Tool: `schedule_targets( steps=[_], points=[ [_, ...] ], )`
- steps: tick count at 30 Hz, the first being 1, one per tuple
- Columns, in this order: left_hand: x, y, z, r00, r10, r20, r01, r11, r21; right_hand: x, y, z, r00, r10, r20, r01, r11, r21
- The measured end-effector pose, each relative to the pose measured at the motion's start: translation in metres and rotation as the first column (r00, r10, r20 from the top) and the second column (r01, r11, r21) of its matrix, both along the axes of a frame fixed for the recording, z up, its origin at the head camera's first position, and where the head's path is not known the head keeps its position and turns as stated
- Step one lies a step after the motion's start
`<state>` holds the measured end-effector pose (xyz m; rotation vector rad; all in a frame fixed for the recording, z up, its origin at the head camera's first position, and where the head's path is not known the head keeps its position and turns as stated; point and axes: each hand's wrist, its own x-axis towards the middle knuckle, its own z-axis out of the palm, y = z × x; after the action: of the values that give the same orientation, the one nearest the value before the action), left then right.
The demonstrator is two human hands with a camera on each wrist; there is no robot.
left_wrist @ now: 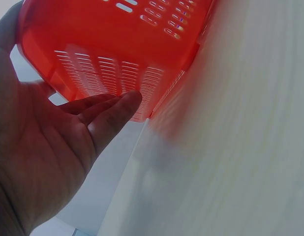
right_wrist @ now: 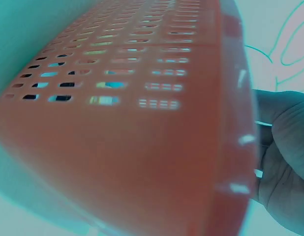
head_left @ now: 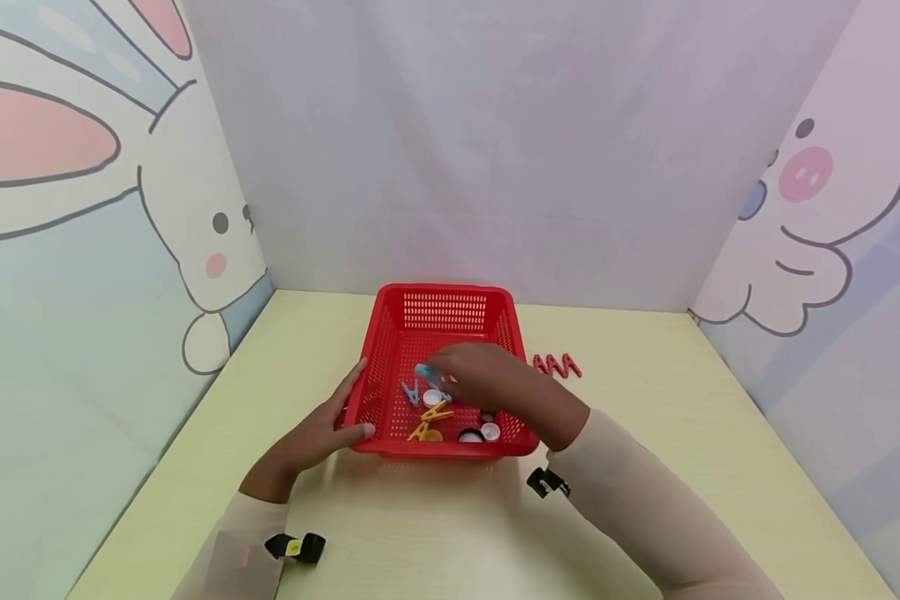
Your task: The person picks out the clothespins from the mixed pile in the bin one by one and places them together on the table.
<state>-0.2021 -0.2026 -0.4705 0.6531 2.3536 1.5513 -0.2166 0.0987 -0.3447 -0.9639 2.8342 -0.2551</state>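
A red plastic basket [head_left: 450, 450] with slotted walls stands on the table. My left hand [head_left: 318, 429] grips its front left corner, thumb over the rim, the other fingers along the outer wall in the left wrist view. Over the inside of the basket, my right hand [head_left: 487, 379] pinches a small light blue piece [head_left: 424, 372], whose exact kind I cannot tell. Below it lie a blue clothespin [head_left: 411, 392], yellow clothespins [head_left: 437, 412], a white bottle cap [head_left: 432, 398] and a yellow cap [head_left: 432, 436]. A dark-rimmed cap [head_left: 471, 436] and another white cap [head_left: 490, 432] sit near the front wall.
Three red clothespins [head_left: 557, 365] lie in a row on the pale table [head_left: 645, 433], just right of the basket. A white cloth wall [head_left: 465, 150] closes off the back. Cartoon-printed walls [head_left: 105, 333] flank both sides.
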Motion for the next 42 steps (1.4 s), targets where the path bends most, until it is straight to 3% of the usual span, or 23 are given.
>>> schedule_targets(
  steps=[14,19,29,42],
  points=[
    [-0.001,-0.002,-0.002,1.0,-0.003,-0.003,0.003,1.0,-0.002,0.025,0.037,0.002,0.986,-0.115,-0.122,0.104,0.99,-0.098],
    [-0.002,-0.002,-0.003,1.0,-0.001,-0.005,0.001,1.0,-0.006,0.03,0.049,-0.002,0.97,-0.133,-0.205,0.107,0.985,-0.136],
    [-0.001,-0.001,-0.002,1.0,-0.004,-0.007,0.004,1.0,0.001,0.041,0.07,-0.011,0.94,-0.182,-0.289,0.101,0.957,-0.273],
    [0.0,-0.002,-0.002,1.0,-0.012,0.01,0.012,1.0,0.023,0.039,0.101,-0.03,0.889,-0.262,-0.376,0.109,0.917,-0.384]
  ],
)
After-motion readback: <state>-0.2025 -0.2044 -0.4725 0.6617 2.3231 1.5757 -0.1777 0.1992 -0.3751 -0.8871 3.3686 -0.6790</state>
